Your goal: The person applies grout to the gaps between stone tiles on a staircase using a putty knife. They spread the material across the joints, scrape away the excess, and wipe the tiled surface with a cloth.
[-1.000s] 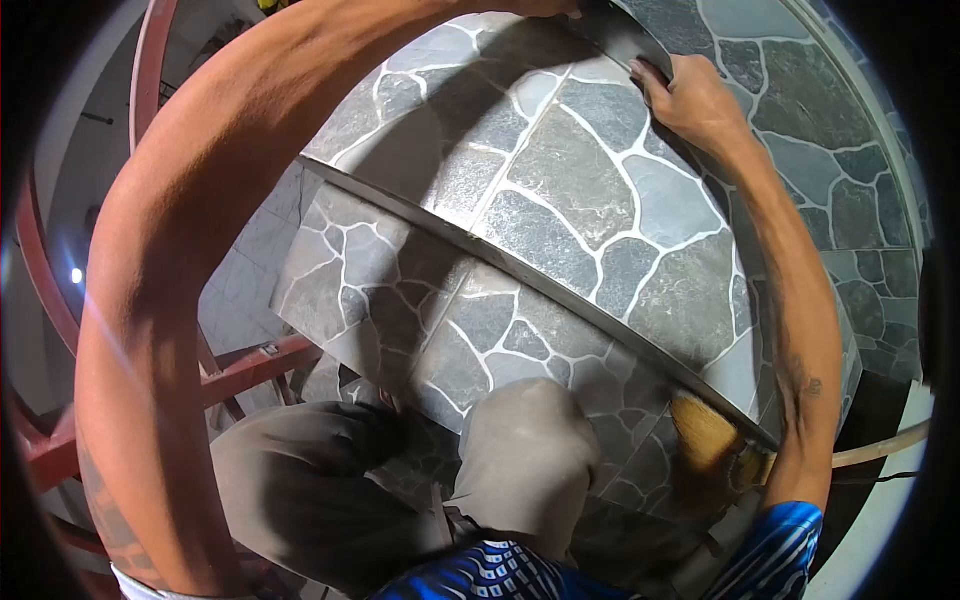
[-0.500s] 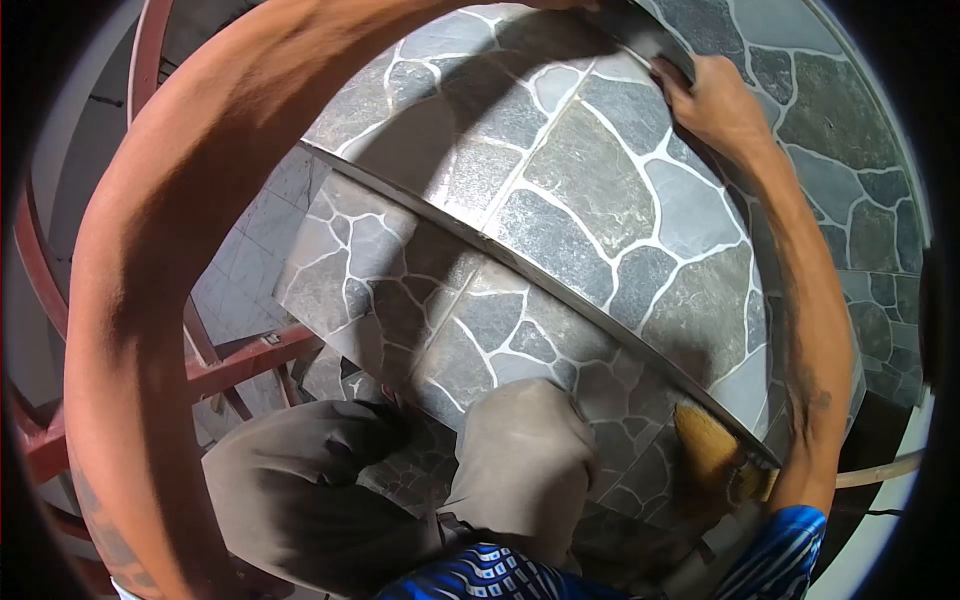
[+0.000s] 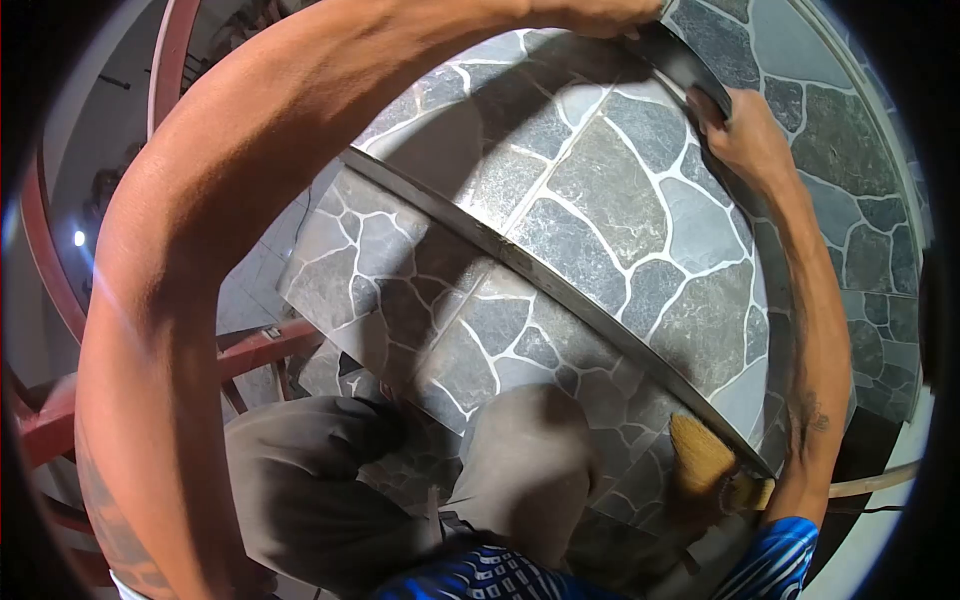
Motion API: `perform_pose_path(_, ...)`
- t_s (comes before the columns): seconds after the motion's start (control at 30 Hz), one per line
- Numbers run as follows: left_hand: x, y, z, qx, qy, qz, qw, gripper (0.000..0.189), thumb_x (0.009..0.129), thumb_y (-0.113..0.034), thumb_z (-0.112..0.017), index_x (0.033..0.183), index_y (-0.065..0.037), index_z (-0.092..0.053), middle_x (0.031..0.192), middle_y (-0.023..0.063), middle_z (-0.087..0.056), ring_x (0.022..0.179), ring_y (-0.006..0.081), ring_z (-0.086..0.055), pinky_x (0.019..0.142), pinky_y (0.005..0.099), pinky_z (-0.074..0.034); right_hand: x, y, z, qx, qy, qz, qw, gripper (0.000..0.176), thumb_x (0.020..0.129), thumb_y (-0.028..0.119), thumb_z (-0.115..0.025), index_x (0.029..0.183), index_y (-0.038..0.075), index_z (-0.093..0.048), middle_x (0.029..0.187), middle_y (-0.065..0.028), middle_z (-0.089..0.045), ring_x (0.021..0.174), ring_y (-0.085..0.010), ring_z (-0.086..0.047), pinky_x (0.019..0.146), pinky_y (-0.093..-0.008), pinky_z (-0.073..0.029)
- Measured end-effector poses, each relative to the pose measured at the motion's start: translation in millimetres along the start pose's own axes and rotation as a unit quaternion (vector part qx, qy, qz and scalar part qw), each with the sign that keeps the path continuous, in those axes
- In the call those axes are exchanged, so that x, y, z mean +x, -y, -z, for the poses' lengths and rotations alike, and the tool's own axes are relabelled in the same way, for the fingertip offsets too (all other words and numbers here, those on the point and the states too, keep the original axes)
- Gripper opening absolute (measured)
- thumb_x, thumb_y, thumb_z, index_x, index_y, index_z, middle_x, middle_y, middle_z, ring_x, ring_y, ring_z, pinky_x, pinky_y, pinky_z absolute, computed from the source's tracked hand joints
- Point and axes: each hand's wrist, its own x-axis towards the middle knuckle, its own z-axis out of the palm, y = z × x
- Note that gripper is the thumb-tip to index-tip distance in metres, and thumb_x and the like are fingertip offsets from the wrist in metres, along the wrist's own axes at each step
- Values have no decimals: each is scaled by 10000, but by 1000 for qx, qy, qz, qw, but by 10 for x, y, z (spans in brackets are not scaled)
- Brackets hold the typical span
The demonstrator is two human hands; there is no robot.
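Observation:
A dark, smooth, flat strip (image 3: 690, 75) lies along the back of the stone-patterned step (image 3: 600, 190); I cannot make out its exact kind. My right hand (image 3: 748, 135) grips its near right end, thumb on the inner face. At the strip's far left end is my left hand (image 3: 605, 14), its fingers closed at the edge and partly cut off by the top of the view. Both arms reach around the step, casting a broad shadow over its left part.
A straw broom head (image 3: 705, 455) rests by the step's lower right end. Red metal railing (image 3: 265, 345) runs along the left. Below the step's front edge (image 3: 530, 265) lies a lower tread (image 3: 390, 270), near my knees (image 3: 530, 430).
My hands and the strip appear lower and further right in view, partly because the camera has tilted. More of my left hand shows. Both hands stay on the strip.

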Motion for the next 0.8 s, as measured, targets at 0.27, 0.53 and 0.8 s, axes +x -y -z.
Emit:
perform_pose_path(0.27, -24, -77, 120, 10, 47, 10, 999, 168, 807, -241, -781, 819, -74, -768, 799, 181, -732, 795, 398, -725, 704, 493, -579, -1, 87, 30, -11, 6, -18, 1000, 275, 1004, 259, -620, 1134, 27, -690, 875, -298, -672, 816, -520, -621, 712, -517, -485)
perform_pose_path(0.53, 70, -118, -3, -5, 12, 27, 1000, 176, 804, -246, -783, 807, -72, -759, 801, 202, -726, 787, 402, -725, 700, 503, -576, -15, 56, 85, -6, 16, -12, 1000, 293, 1000, 269, -621, 1081, -2, -695, 885, -297, -683, 824, -509, -636, 734, -514, -501)
perform_pose_path(0.8, 47, -118, 106, 15, 56, 24, 998, 239, 819, -271, -786, 806, -37, -741, 784, 217, -714, 781, 417, -718, 694, 509, -574, -99, -17, 35, 34, 1, -5, 999, 277, 1000, 257, -605, 1070, 8, -704, 899, -287, -692, 849, -488, -659, 751, -519, -506)
